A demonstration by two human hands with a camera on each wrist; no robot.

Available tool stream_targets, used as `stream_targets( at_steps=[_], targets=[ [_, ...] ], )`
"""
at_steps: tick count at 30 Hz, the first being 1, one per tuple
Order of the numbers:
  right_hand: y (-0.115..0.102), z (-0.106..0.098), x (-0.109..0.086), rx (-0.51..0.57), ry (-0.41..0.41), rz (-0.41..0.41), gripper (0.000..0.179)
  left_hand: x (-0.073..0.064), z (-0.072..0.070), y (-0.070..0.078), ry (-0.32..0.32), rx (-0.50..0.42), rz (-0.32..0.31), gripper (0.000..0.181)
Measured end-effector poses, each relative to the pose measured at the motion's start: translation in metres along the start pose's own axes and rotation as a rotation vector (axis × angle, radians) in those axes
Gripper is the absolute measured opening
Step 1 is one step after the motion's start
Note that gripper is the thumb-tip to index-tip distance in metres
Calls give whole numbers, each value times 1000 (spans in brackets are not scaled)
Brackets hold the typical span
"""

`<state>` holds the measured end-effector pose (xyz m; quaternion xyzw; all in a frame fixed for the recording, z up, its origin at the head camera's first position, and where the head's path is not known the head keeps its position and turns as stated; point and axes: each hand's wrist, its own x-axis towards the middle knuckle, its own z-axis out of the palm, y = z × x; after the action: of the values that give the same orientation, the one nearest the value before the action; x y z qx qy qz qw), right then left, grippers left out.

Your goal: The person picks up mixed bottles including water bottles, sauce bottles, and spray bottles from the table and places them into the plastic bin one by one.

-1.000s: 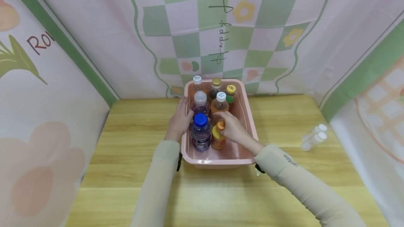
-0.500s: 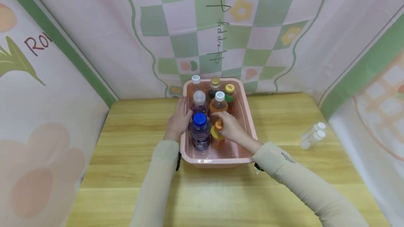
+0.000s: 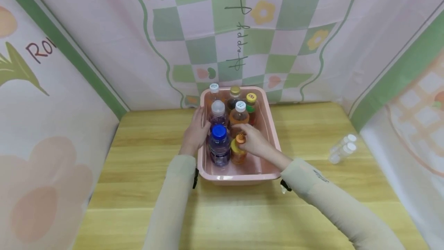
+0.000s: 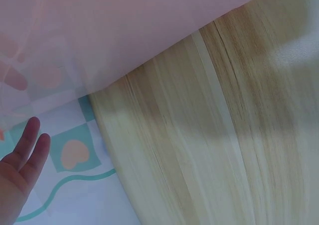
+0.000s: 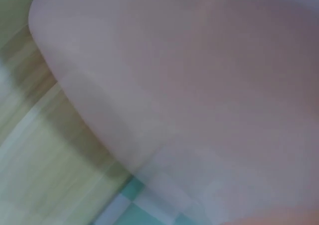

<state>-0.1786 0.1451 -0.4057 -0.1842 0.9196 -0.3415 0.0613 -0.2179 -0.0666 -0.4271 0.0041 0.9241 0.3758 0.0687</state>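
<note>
My right hand reaches over the right side of a pink plastic basin. Its thumb and fingers pinch the orange top of a small bottle with a yellow band, which stands in the basin. On the left rim lies my left hand, thumb inside beside the bottles. Two straight fingers show outside the wall in the left wrist view. Next to the small bottle stands a blue-capped bottle. Behind are a clear-capped bottle and a white-capped bottle. The basin wall fills most of the right wrist view.
At the basin's back are another white-capped bottle, a gold-capped bottle and a yellow-capped bottle. Two small clear bottles with white caps lie on the wooden table at right. Patterned cloth hangs behind.
The head view has shifted slightly. Both hands keep their places, the right at the orange-topped bottle and the left on the rim; the bottles stay put.
</note>
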Motion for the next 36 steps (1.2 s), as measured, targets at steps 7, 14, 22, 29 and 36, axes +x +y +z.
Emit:
stream_targets(
  at_steps=[7, 14, 22, 29, 36],
  targets=[
    [-3, -16, -5, 105, 59, -39, 60, 0, 0, 0, 2, -6, 10, 66],
    [-8, -41, -8, 268, 130, -26, 58, 0, 0, -2, 6, 1, 15, 66],
    [0, -78, -14, 349, 279, 25, 57, 0, 0, -1, 6, 6, 14, 66],
    [15, -109, -24, 480, 455, 21, 56, 0, 0, -1, 5, -3, 5, 66],
    [42, -138, -38, 720, 591, 40, 53, 1, 1, -2, 7, -2, 8, 66]
  ],
)
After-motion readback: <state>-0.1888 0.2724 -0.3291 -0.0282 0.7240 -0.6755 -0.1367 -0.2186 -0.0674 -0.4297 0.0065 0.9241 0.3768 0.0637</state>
